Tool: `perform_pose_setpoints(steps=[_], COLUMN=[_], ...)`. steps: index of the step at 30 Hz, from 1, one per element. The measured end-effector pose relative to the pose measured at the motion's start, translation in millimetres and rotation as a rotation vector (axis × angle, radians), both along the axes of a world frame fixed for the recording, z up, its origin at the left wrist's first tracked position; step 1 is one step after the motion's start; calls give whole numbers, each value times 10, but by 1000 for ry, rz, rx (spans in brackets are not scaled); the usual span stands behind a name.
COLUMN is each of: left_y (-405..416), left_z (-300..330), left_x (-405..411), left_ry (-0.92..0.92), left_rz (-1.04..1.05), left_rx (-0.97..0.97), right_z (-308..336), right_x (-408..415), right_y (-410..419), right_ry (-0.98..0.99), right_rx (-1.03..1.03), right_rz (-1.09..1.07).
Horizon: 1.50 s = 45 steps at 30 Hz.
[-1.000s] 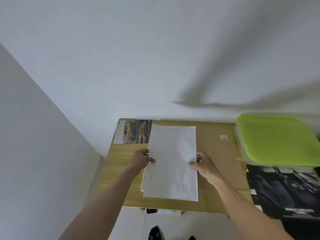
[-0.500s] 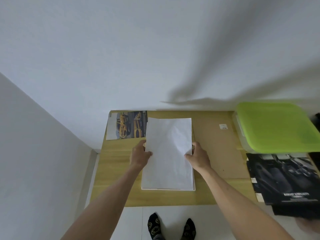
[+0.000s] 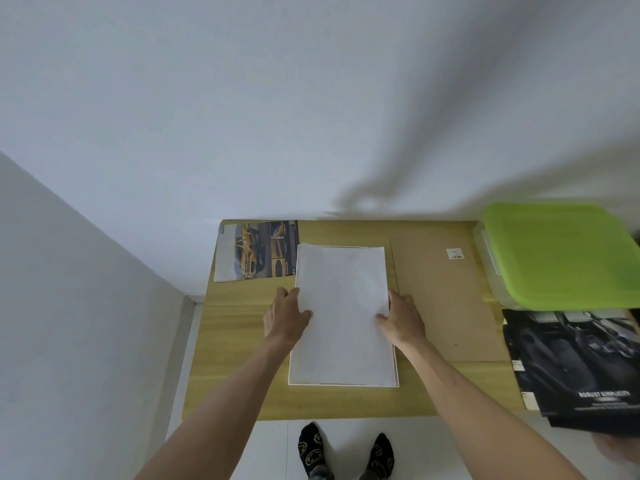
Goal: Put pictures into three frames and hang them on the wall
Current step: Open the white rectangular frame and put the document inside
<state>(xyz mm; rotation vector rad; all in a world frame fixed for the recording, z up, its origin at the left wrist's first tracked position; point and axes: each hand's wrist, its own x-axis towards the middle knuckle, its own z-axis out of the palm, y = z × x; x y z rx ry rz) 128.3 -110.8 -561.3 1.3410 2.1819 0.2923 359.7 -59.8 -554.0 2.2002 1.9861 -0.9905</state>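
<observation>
White sheet (image 3: 341, 313) lies flat at table centre, on a white frame (image 3: 397, 368) whose edge shows along its bottom and right sides. Left hand (image 3: 285, 315) at the sheet's 9 o'clock edge: thumb pressed on top, fingers curled along the edge, pinching it. Right hand (image 3: 403, 318) at the 3 o'clock edge, thumb on the paper, fingers curled beside it. Yellow-car picture (image 3: 254, 251) at 11 o'clock, tucked under the sheet's corner. Brown backing board (image 3: 443, 299) at 3 o'clock. Green-lidded box (image 3: 561, 258) at 2 o'clock; dark magazine (image 3: 575, 362) at 4 o'clock. All on the wooden table (image 3: 235, 375).
</observation>
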Motion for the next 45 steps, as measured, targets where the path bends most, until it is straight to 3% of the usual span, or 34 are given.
perform_pose_setpoints(steps=[16, 45], left_y=[-86, -162], left_z=[-155, -118], left_x=[148, 303], left_ry=[-154, -46], left_rz=[-18, -59], left_rx=[62, 3], right_z=[-52, 0], right_x=[217, 331], right_y=[52, -4], right_ry=[-42, 5], right_rx=[-25, -33], right_rz=[16, 196])
